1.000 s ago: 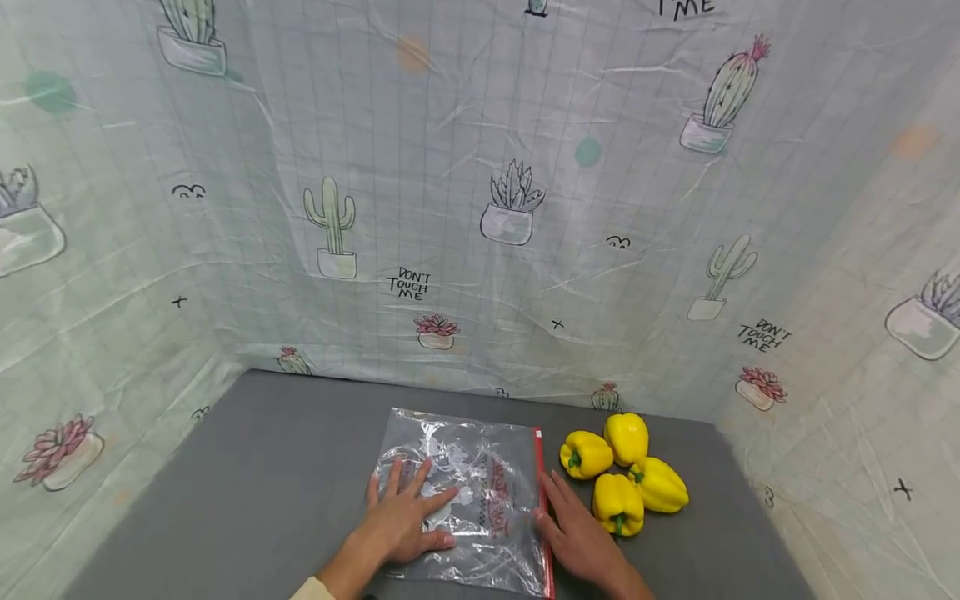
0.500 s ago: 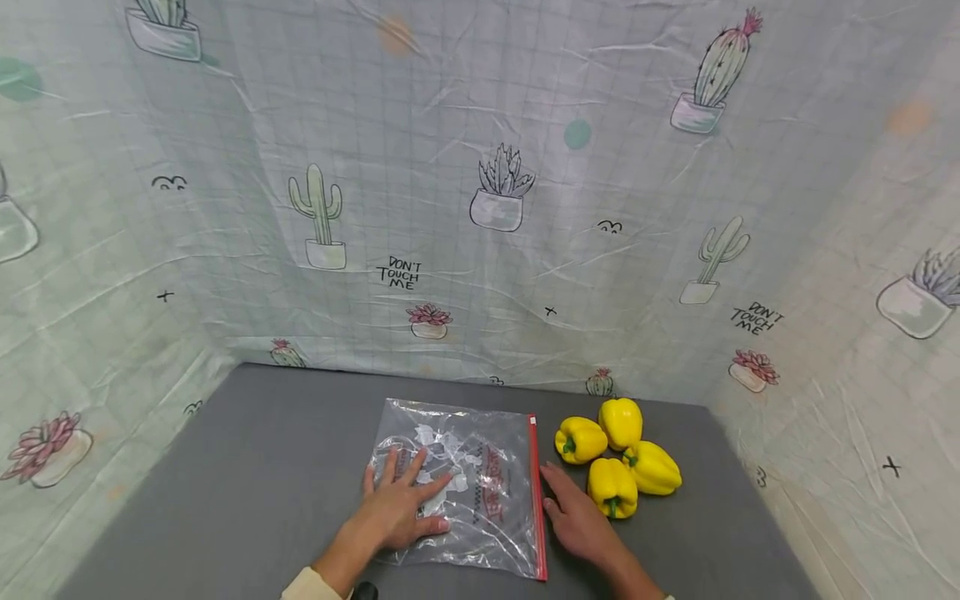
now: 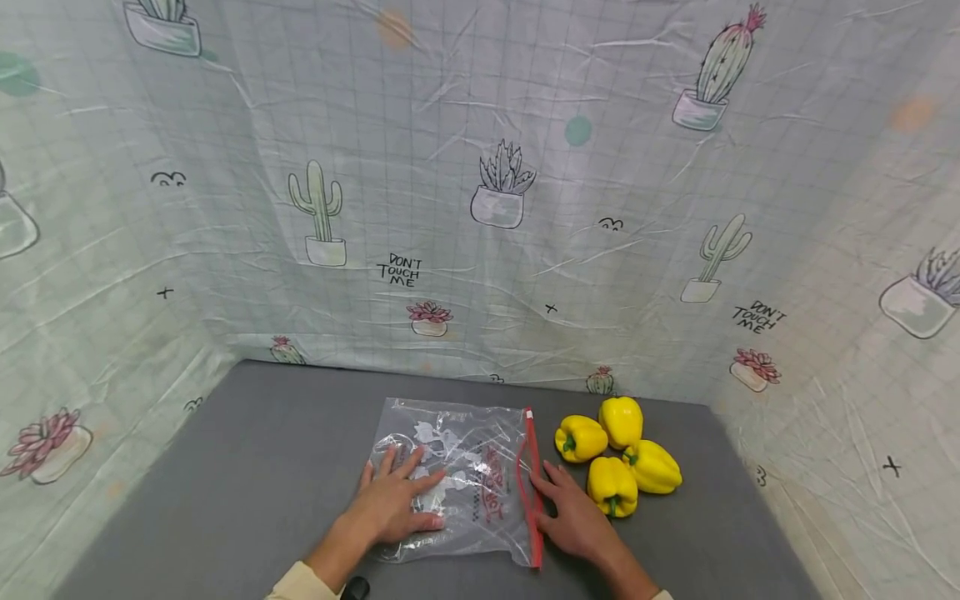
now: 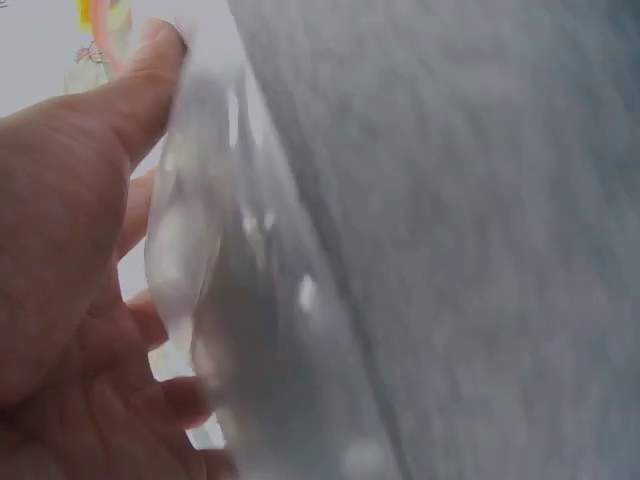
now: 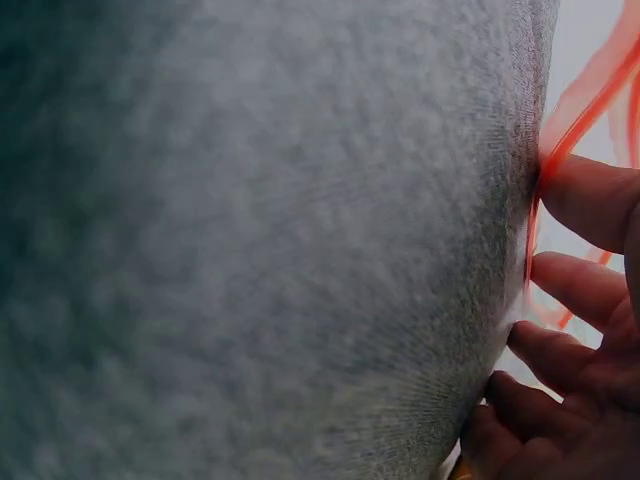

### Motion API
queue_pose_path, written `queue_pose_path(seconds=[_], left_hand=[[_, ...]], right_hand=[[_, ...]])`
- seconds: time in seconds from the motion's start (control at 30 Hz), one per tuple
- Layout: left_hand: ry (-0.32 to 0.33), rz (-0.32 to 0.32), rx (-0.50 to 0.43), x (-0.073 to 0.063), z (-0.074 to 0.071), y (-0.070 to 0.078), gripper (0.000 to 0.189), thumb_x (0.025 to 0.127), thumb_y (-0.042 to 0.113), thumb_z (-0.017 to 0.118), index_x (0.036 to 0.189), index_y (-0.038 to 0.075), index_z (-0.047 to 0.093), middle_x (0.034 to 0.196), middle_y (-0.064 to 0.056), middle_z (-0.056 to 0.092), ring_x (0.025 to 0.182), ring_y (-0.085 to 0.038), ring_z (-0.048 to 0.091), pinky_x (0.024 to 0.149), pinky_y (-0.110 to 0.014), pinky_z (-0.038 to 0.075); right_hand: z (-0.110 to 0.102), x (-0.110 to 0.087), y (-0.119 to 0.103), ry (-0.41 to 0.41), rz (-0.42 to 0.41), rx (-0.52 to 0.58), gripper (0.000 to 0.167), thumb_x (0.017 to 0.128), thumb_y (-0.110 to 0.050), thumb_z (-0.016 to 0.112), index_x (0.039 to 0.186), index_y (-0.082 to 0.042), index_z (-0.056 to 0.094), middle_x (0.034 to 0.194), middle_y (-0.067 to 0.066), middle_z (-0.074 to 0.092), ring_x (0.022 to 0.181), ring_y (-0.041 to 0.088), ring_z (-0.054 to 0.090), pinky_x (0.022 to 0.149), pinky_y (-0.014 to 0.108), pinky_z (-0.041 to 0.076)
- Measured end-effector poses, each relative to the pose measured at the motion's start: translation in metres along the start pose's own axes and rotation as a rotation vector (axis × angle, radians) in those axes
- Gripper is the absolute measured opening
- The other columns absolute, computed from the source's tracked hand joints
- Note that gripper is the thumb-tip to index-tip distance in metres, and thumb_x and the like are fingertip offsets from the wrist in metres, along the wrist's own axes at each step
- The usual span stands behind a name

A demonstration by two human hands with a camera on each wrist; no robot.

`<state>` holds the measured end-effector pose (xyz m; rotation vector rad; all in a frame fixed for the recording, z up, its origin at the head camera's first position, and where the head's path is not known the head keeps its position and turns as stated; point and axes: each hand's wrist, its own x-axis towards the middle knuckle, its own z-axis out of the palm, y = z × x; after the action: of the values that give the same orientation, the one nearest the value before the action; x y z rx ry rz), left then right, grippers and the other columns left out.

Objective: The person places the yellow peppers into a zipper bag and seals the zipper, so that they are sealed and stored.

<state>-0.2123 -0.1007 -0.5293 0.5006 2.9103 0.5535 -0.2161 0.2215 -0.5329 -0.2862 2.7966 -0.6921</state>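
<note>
A clear plastic zip bag (image 3: 457, 533) with a red strip (image 3: 537, 546) along its right edge lies flat on the grey table. My left hand (image 3: 390, 504) rests on the bag's left part, fingers spread; the left wrist view shows its thumb and fingers (image 4: 140, 100) against the shiny plastic. At the red edge, my right hand (image 3: 573, 512) touches the strip with its fingertips. Seen from the right wrist, the thumb and fingers (image 5: 585, 290) meet the red edge without a plain pinch. The two red lips stand slightly apart there. White shapes and red lettering show on the bag.
Several yellow bell peppers (image 3: 651, 468) sit in a cluster just right of my right hand. A dark round object (image 3: 356, 588) shows beside the left wrist. Behind and at the sides of the grey table (image 3: 225, 500) hangs a cactus-print sheet (image 3: 450, 250).
My right hand came off the red edge, then moved left onto it again, and the bag's mouth has parted. The left hand stays on the bag, shifted slightly left. The head view tilted a little.
</note>
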Motion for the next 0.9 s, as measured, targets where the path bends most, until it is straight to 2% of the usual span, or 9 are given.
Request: queue_pose_path(seconds=[0.2, 0.33, 0.43, 0.57, 0.7, 0.83, 0.9], left_hand=[[0.046, 0.035, -0.049, 0.002, -0.005, -0.01, 0.063, 0.087, 0.058, 0.074, 0.141, 0.027, 0.067, 0.164, -0.015, 0.045, 0.152, -0.059, 0.028, 0.115, -0.077, 0.029], [0.12, 0.038, -0.056, 0.004, -0.002, -0.014, 0.046, 0.09, 0.048, 0.075, 0.125, 0.018, 0.078, 0.153, -0.02, 0.057, 0.144, -0.061, 0.04, 0.113, -0.073, 0.036], [0.191, 0.03, -0.033, 0.007, 0.0, -0.012, 0.039, 0.084, 0.042, 0.081, 0.111, 0.014, 0.083, 0.144, -0.023, 0.063, 0.136, -0.063, 0.048, 0.109, -0.073, 0.042], [0.229, 0.016, 0.002, 0.01, 0.001, -0.008, 0.042, 0.075, 0.038, 0.087, 0.108, 0.013, 0.081, 0.141, -0.021, 0.066, 0.132, -0.063, 0.052, 0.102, -0.077, 0.044], [0.191, 0.015, -0.004, 0.011, 0.0, -0.005, 0.053, 0.076, 0.032, 0.086, 0.126, 0.017, 0.074, 0.147, -0.018, 0.061, 0.136, -0.062, 0.048, 0.103, -0.08, 0.041], [0.097, 0.016, -0.004, 0.012, -0.002, -0.005, 0.071, 0.081, 0.031, 0.081, 0.148, 0.034, 0.058, 0.161, -0.014, 0.047, 0.144, -0.062, 0.04, 0.106, -0.082, 0.035], [0.056, 0.007, 0.015, 0.011, -0.004, -0.006, 0.07, 0.084, 0.034, 0.079, 0.149, 0.036, 0.056, 0.165, -0.011, 0.043, 0.147, -0.061, 0.036, 0.107, -0.083, 0.033]], right_hand=[[-0.003, 0.001, -0.001, -0.004, 0.02, 0.01, 0.066, 0.093, -0.032, 0.077, 0.151, -0.012, 0.056, 0.166, 0.019, 0.04, 0.156, 0.047, 0.031, 0.118, 0.067, 0.036], [-0.003, 0.002, -0.002, -0.032, 0.031, 0.014, 0.068, 0.093, -0.036, 0.076, 0.153, -0.012, 0.054, 0.167, 0.019, 0.038, 0.157, 0.048, 0.028, 0.119, 0.067, 0.033], [-0.003, 0.003, -0.002, -0.049, 0.032, 0.013, 0.068, 0.094, -0.039, 0.076, 0.153, -0.012, 0.054, 0.167, 0.019, 0.037, 0.157, 0.048, 0.028, 0.12, 0.068, 0.032], [-0.003, 0.002, -0.004, -0.045, 0.03, 0.011, 0.068, 0.093, -0.039, 0.076, 0.152, -0.012, 0.055, 0.167, 0.019, 0.038, 0.156, 0.048, 0.029, 0.12, 0.068, 0.032], [-0.005, 0.001, -0.004, -0.047, 0.031, 0.003, 0.068, 0.094, -0.039, 0.076, 0.153, -0.012, 0.054, 0.167, 0.018, 0.038, 0.156, 0.048, 0.03, 0.119, 0.067, 0.033], [-0.006, 0.001, -0.004, -0.055, 0.032, -0.004, 0.069, 0.094, -0.04, 0.076, 0.153, -0.012, 0.054, 0.167, 0.019, 0.038, 0.155, 0.048, 0.031, 0.119, 0.066, 0.035], [-0.005, 0.002, -0.005, -0.057, 0.027, 0.001, 0.069, 0.093, -0.039, 0.076, 0.153, -0.012, 0.054, 0.166, 0.019, 0.039, 0.155, 0.048, 0.031, 0.118, 0.066, 0.036]])
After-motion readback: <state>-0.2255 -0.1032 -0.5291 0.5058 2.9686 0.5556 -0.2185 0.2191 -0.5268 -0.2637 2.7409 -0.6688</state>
